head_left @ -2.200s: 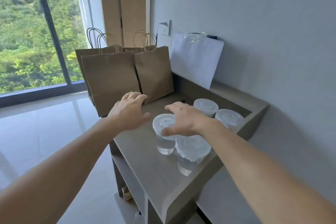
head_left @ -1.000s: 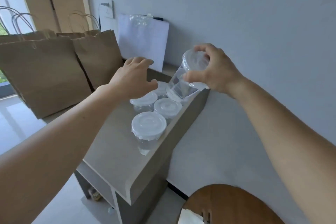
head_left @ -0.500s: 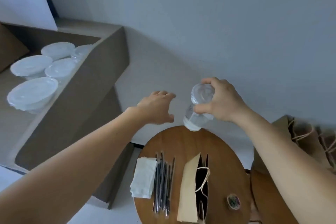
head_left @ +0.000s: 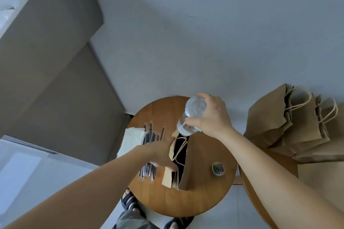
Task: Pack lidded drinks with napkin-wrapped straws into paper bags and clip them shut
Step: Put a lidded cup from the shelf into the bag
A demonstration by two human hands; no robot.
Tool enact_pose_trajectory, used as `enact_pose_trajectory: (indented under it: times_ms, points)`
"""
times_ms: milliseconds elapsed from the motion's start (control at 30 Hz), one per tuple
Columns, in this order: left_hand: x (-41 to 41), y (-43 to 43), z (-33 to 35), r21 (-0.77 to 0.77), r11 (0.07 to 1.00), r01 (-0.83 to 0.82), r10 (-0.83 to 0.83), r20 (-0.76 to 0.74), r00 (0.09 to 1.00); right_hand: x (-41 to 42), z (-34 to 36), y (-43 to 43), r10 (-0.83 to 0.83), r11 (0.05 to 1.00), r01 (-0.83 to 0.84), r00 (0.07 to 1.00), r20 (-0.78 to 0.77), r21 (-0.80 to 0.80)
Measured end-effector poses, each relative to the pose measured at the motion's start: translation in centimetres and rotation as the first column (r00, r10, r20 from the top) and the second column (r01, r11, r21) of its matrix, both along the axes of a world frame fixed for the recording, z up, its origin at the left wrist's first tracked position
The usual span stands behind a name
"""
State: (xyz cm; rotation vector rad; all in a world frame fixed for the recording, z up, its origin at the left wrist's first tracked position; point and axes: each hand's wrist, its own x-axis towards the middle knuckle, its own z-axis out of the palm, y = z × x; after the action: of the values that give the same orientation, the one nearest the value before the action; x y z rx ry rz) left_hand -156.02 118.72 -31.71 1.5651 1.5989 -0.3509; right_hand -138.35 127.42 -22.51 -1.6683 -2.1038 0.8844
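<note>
Head view, bagging: right grip [head_left: 212, 119] clasping lidded drink [head_left: 194, 107] over paper bag [head_left: 193, 163], left grip [head_left: 160, 154] pinching rim; next, likely upright lowering.

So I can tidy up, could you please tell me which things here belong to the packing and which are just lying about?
Job: cup in right hand; bag held open by left hand; straws; napkins; clips; spare bags.
Lying about: shelf; table.
</note>
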Motion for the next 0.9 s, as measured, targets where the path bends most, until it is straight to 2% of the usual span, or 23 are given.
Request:
enact_pose_trajectory:
  times_ms: [133, 200, 267, 400, 533, 633, 733, 833, 900]
  points:
    - [1.6, -0.9, -2.6, 0.102, 0.979, -0.179, 0.184, -0.046, 0.982, -0.7, -0.7, -0.5, 0.004, 1.0, -0.004, 0.999, -0.037, 0.009]
    - [1.6, -0.9, -3.2, 0.114, 0.96, -0.255, 0.257, -0.002, 0.967, -1.0, -1.1, -0.9, -0.006, 1.0, 0.006, 0.999, -0.05, -0.008]
    - [1.2, -1.0, -4.0, 0.067, 0.936, -0.347, 0.343, 0.058, 0.937, -0.8, -1.5, -1.6, -0.014, 1.0, 0.013, 0.998, -0.054, -0.017]
    - [0.6, -1.4, -5.1, -0.106, 0.803, -0.586, 0.595, 0.187, 0.782, 0.3, -2.0, -2.3, -0.045, 0.999, 0.044, 0.996, -0.071, -0.026]
    - [0.0, -1.2, -5.0, -0.152, 0.733, -0.663, 0.68, 0.192, 0.707, 1.6, -2.1, -2.6, -0.029, 0.999, 0.029, 0.999, -0.032, 0.014]
    - [-0.2, -1.1, -4.6, -0.137, 0.699, -0.702, 0.713, 0.213, 0.668, 2.5, -2.0, -2.8, 0.084, 0.996, -0.084, 0.994, 0.069, -0.006]
    - [-0.1, -1.0, -4.4, -0.149, 0.732, -0.665, 0.681, 0.2, 0.705, 2.8, -1.6, -3.3, 0.3, 0.952, -0.304, 0.919, 0.256, -0.025]
    - [0.3, -0.7, -4.4, -0.127, 0.751, -0.647, 0.658, 0.215, 0.722, 1.9, -2.3, -4.1, 0.493, 0.852, -0.519, 0.759, 0.426, -0.063]
    - [0.7, -0.6, -4.3, -0.119, 0.768, -0.63, 0.637, 0.249, 0.73, 1.2, -3.6, -4.9, 0.559, 0.793, -0.601, 0.65, 0.515, -0.102]
